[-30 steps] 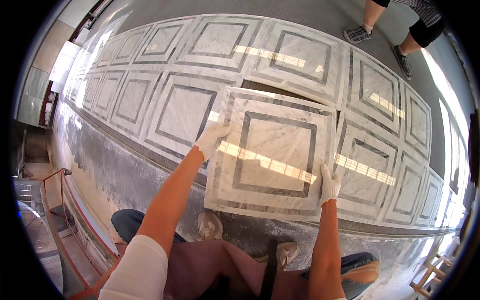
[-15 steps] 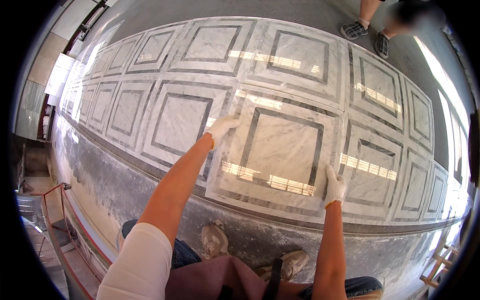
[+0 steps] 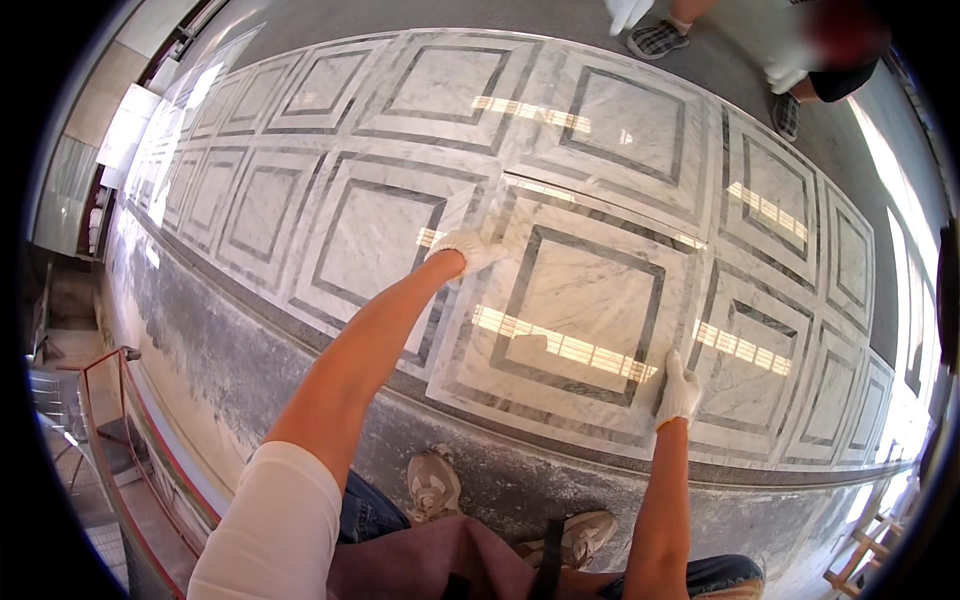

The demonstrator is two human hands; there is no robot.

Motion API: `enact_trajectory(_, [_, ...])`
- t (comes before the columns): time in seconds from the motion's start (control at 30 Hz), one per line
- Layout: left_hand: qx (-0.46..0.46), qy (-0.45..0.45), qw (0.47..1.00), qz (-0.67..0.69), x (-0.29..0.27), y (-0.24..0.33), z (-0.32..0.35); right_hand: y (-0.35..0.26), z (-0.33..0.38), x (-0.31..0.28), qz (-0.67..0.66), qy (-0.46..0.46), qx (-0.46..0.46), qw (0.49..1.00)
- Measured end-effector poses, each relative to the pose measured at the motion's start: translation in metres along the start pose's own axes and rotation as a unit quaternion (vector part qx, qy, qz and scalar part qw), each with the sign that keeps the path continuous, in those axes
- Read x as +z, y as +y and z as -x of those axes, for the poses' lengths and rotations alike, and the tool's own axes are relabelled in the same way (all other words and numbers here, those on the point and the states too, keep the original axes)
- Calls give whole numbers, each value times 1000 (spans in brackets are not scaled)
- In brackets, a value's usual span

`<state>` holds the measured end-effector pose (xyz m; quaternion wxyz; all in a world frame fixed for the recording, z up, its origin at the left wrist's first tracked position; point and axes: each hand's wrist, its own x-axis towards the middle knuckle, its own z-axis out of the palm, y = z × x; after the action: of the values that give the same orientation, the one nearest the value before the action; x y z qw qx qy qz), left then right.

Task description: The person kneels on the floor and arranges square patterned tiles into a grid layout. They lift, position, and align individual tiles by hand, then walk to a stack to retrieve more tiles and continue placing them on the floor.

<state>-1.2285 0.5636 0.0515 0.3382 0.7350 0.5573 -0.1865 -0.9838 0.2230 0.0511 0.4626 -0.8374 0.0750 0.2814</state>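
Note:
A square white marble panel with a dark grey inlaid frame lies in front of me, in the near row of similar panels. My left hand, in a white knit glove, holds its left edge, fingers reaching toward the panel face. On the opposite edge, my right hand, gloved alike, grips with the thumb pointing up along the side. The fingers under that edge are hidden. Along the panel's far side a dark gap separates it from the panel behind, and its edges stand slightly out of line with its neighbours.
Across the panels a co-worker bends down, with a white-gloved hand and checked shoes in view. A worn grey ledge runs along my side, by my shoes. A red metal railing stands at lower left, wooden slats at lower right.
The dark gap on the panel's far side has widened, and light reflections on its face have shifted. Both my hands stay at its edges. The co-worker's gloved hands have come into view.

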Motion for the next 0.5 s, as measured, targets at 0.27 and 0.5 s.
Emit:
enact_trajectory(0.27, [15,-7,1000,2,-14,16,13,8,-4,5,132,34,-58,989])
enact_trajectory(0.5, [-20,-3,1000,-12,-14,17,8,18,-16,6,82,17,-35,996])
